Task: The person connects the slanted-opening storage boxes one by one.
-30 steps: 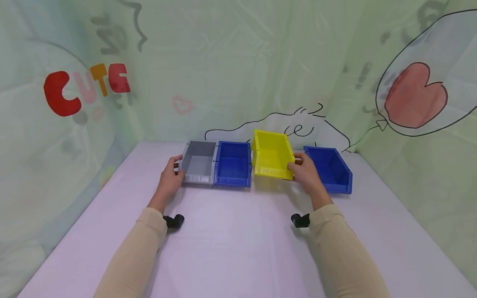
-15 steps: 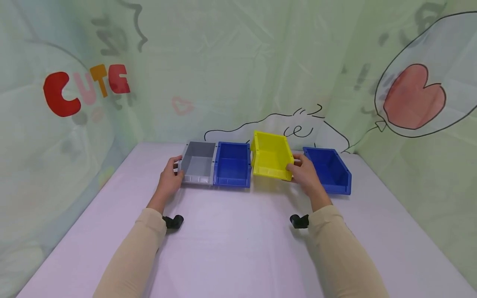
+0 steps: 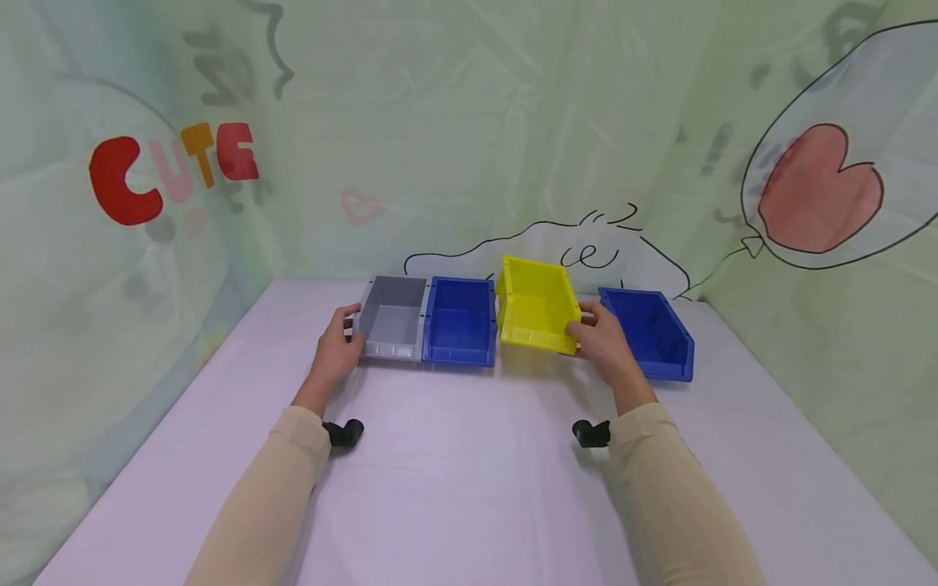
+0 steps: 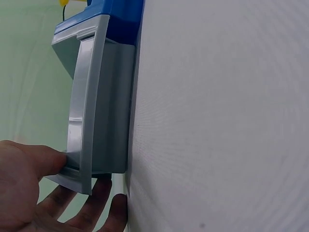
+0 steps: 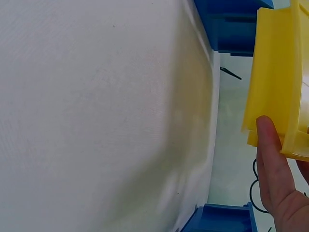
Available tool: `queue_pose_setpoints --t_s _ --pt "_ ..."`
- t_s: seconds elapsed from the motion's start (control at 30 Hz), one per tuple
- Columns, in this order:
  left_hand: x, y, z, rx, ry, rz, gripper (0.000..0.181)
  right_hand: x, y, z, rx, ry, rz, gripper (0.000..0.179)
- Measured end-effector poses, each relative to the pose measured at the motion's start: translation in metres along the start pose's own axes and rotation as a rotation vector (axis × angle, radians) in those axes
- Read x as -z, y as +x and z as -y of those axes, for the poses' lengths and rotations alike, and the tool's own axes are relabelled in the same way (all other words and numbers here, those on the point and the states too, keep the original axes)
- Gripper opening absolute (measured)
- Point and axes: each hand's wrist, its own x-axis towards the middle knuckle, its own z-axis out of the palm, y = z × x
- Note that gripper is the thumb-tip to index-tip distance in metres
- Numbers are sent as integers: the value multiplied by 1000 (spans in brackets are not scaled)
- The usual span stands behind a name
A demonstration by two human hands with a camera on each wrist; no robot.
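My left hand [image 3: 338,352] grips the left side of a grey storage bin [image 3: 393,317], thumb over its rim and fingers along the outer wall, as the left wrist view shows. Against the grey bin's right side stands a blue bin [image 3: 460,321]. My right hand [image 3: 602,340] pinches the right side of a yellow bin [image 3: 538,305]; its fingers [image 5: 273,159] reach beneath the base. The yellow bin hangs tilted above the table beside the blue one, with a shadow under it in the right wrist view. Another blue bin [image 3: 648,335] sits to the right of my right hand.
The bins stand near the back of a table [image 3: 469,488] with a pale cloth. Behind and at both sides hangs a green printed curtain [image 3: 440,146]. Black camera mounts [image 3: 344,434] jut inward from both wrists.
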Motion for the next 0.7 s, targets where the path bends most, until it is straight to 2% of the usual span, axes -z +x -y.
queue_pose_setpoints --t_s 0.7 --pt "1 -2 -3 5 -2 2 59 0 2 -4 22 -17 16 67"
